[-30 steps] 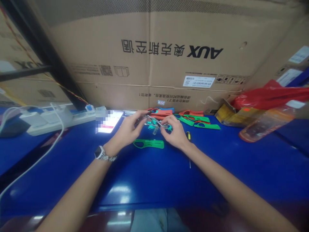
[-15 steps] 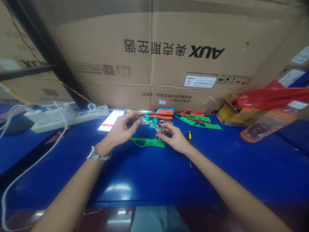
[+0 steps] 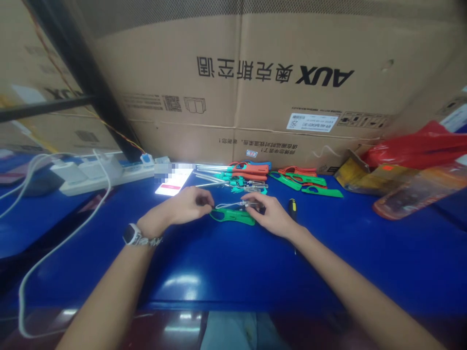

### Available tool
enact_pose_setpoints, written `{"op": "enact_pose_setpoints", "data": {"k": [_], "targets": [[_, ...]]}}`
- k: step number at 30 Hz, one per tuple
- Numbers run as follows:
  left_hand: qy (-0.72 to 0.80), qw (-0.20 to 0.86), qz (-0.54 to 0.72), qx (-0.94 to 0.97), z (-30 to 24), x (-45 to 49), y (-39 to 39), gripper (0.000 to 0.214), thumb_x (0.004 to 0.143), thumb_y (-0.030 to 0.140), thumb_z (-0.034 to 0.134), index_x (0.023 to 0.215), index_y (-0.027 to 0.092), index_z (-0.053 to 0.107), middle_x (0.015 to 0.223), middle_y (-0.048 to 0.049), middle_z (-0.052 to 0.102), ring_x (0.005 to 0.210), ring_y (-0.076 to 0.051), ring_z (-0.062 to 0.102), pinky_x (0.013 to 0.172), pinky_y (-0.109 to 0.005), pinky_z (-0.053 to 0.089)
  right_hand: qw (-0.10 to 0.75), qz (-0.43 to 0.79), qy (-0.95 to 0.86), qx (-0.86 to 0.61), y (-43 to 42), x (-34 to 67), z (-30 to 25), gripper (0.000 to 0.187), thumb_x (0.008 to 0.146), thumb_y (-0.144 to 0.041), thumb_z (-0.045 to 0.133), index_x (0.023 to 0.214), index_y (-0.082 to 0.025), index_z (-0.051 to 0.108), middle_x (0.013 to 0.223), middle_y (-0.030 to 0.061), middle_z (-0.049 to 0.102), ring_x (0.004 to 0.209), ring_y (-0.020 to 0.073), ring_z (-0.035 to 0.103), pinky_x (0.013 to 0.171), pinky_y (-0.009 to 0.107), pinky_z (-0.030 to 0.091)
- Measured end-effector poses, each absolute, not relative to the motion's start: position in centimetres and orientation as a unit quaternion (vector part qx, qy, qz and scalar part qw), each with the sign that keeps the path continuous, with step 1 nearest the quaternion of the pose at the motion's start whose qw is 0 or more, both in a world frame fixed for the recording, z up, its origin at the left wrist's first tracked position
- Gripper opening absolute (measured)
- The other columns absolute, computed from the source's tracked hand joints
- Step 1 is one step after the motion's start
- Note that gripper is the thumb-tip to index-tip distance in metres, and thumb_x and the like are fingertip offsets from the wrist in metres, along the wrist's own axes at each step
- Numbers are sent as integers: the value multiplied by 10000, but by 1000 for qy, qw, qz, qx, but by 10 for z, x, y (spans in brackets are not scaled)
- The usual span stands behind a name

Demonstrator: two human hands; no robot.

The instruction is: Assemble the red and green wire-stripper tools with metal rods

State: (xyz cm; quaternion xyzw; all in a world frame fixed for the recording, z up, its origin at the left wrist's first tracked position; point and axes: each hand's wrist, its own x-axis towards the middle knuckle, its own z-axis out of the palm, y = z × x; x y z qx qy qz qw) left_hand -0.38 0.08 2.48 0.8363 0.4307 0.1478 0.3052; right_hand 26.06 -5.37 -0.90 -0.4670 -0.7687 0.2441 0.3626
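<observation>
A green plastic handle piece [image 3: 233, 217] lies flat on the blue table [image 3: 233, 272]. My left hand [image 3: 189, 206] pinches its left end, with a watch on that wrist. My right hand [image 3: 268, 214] pinches a thin metal blade or wire part [image 3: 233, 204] and holds it just above the green piece. Both hands are closed in pinches, close together at the table's middle.
Behind my hands lie several red, green and blue handle pieces [image 3: 255, 172] and metal blades [image 3: 207, 175]. A lit phone [image 3: 171, 179], a white power strip [image 3: 95, 171] with cables, a black-and-yellow screwdriver [image 3: 292, 206], packaging and a red bag [image 3: 412, 160], a big cardboard box [image 3: 255, 87].
Both hands have come down from beside the pile to the green piece on the table. The metal part came down with them. The view shifted slightly.
</observation>
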Motion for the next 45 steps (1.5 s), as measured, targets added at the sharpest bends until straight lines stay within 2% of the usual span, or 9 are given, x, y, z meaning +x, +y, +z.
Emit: {"op": "enact_pose_setpoints", "data": {"k": [4,8,10,16,20,25,28,38,45], "targets": [[409,276,177,851,25,2,-4,162,738,286,622,835,192,712,823,-44,737,757,-202,672,712,-321,529,385,245,-765,-455,-55,258,-8,203,862,-210,618,1063,-221,645,954,26,736,793,171,668,750,319,523],[368,256,206,870,20,13,-7,335,731,381,732,1004,190,695,981,-65,727,892,-215,662,813,-347,529,381,229,-769,-460,-56,256,-9,125,850,-217,652,972,-226,673,941,22,746,821,182,688,770,327,533],[365,262,180,875,17,16,-7,370,714,375,762,1028,195,687,1002,-58,722,901,-213,658,822,-341,525,372,213,-775,-465,-56,256,-10,110,847,-223,661,954,-227,687,941,24,748,843,193,690,795,344,533],[371,274,134,877,16,15,-6,289,738,316,738,999,202,691,971,-42,712,872,-203,647,799,-326,509,370,224,-768,-472,-56,257,-10,106,857,-234,651,957,-225,687,937,24,752,823,192,700,780,341,537],[381,268,135,875,21,10,-6,364,686,301,756,1025,194,679,1022,-61,685,906,-216,633,805,-333,505,378,238,-763,-466,-57,257,-8,105,872,-234,633,972,-225,667,917,15,751,816,185,701,767,322,526],[412,317,122,846,13,-2,2,281,669,173,644,949,169,656,927,-51,683,843,-201,628,771,-316,504,377,246,-768,-456,-58,255,-9,100,918,-264,571,1006,-228,603,894,13,714,794,176,673,730,302,501],[416,311,116,847,9,-4,5,257,661,146,594,908,168,659,865,-41,669,793,-195,615,731,-304,489,364,255,-769,-460,-58,255,-10,103,937,-285,543,1019,-232,575,858,7,693,761,173,657,705,297,483],[422,233,182,857,30,-3,-1,147,709,222,535,813,167,622,764,-34,628,679,-174,549,652,-293,434,395,275,-742,-467,-57,249,-16,129,931,-331,565,1015,-234,570,935,23,703,859,190,673,784,329,506],[440,267,152,844,27,-5,1,186,735,265,531,840,166,649,714,-29,654,639,-179,568,603,-282,420,411,279,-738,-457,-54,243,-19,127,924,-321,574,1008,-225,578,900,16,683,814,171,661,755,310,511]]}}
